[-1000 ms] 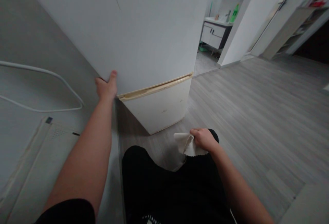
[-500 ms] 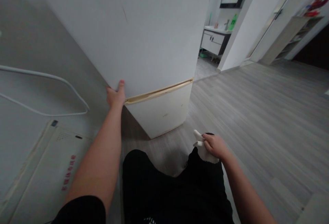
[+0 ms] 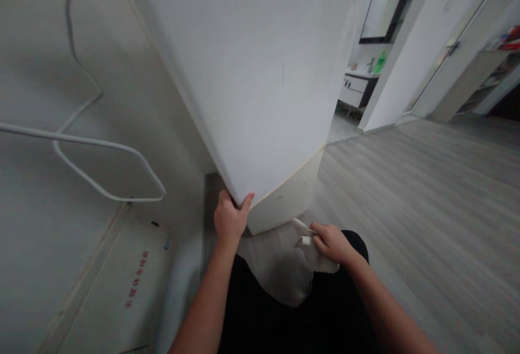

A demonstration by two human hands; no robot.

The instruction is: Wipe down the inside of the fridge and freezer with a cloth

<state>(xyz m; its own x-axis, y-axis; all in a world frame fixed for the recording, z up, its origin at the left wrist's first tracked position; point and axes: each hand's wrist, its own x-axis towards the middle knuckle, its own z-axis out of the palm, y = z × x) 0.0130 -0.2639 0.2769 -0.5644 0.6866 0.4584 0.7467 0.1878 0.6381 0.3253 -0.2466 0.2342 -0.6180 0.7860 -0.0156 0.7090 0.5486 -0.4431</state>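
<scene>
A tall white refrigerator stands before me, with an upper door (image 3: 260,83) above a lower door (image 3: 284,199). My left hand (image 3: 231,216) is wrapped around the bottom left corner of the upper door, thumb on its front and fingers behind the edge. That corner juts out toward me and covers part of the lower door. Over my right knee, my right hand (image 3: 331,243) is closed on a crumpled whitish cloth (image 3: 317,256), whose folded ends stick out past the fingers.
A white cable (image 3: 101,142) loops along the wall at left, above a white panel with red characters (image 3: 109,278). Grey wood-look floor (image 3: 426,202) stretches to the right. Farther back are a washbasin cabinet (image 3: 355,91), a mirror (image 3: 384,10) and a shelf unit (image 3: 475,83).
The upper door's left edge has swung out toward me with my left hand on its corner, hiding the yellowed handle strip. My view has shifted left. The cloth stays in my right hand.
</scene>
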